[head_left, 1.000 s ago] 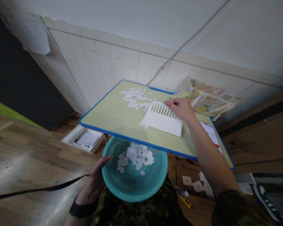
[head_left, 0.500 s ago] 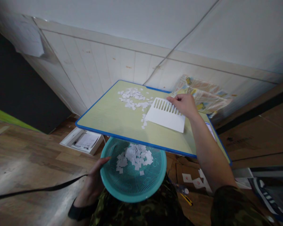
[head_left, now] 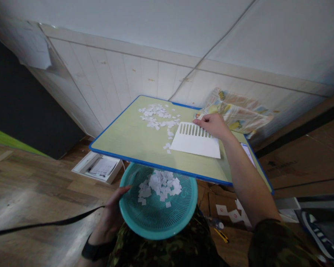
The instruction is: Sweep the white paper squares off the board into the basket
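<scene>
My right hand (head_left: 213, 125) grips the far edge of a white sheet with a comb-like row of slits (head_left: 196, 139), lying flat on a blue-rimmed table board (head_left: 128, 137). A scatter of small white paper squares (head_left: 157, 116) lies on the board beyond and left of the sheet, a few right beside its left edge. My left hand (head_left: 111, 217) holds the rim of a teal mesh basket (head_left: 158, 218) just under the board's near edge. A heap of the same paper squares (head_left: 160, 184) lies in the basket.
A crumpled colourful printed bag (head_left: 236, 111) leans against the white panelled wall behind the board. An open white box with papers (head_left: 97, 167) lies on the wooden floor at left. Cardboard with round stickers (head_left: 228, 213) and a yellow-handled tool (head_left: 220, 235) lie below right.
My right hand has shifted the slitted sheet slightly right and turned it, leaving a few paper squares near its left edge. The basket and left hand stay put.
</scene>
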Available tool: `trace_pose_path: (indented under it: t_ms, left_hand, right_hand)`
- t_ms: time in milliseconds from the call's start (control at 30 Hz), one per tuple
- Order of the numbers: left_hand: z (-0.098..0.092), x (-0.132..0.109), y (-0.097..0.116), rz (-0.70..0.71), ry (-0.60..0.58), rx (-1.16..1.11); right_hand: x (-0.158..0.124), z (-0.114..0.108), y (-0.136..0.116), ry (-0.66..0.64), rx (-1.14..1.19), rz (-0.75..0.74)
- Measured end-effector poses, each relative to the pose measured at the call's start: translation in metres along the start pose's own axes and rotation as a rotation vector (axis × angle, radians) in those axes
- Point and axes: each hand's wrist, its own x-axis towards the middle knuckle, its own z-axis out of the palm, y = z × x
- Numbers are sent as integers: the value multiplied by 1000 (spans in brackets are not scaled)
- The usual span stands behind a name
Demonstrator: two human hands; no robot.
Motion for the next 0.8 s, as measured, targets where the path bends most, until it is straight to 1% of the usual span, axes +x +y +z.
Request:
trace_pose_path:
  t_ms: [133,200,367,533,667,733,800]
  left_hand:
    - [-4,4,-2,-6,-21,9]
    - [-8,7,-3,1,-32,9]
    - [-10,10,-4,8,-39,37]
    - [-4,5,-2,20,-22,21]
    - [-2,5,-2,38,3,23]
    - [-3,6,-2,33,-6,28]
    - [-3,6,-2,18,-23,27]
  right_hand:
    - [1,-5,6,112,13,90]
    - [2,-4,8,124,9,94]
    - [3,-3,7,72,-4,54]
    - [1,-10,6,81,-12,108]
    - [0,-8,-1,1,15,61]
    - [0,-9,-1,-10,-31,64]
    - [1,-13,5,-10,-112,93]
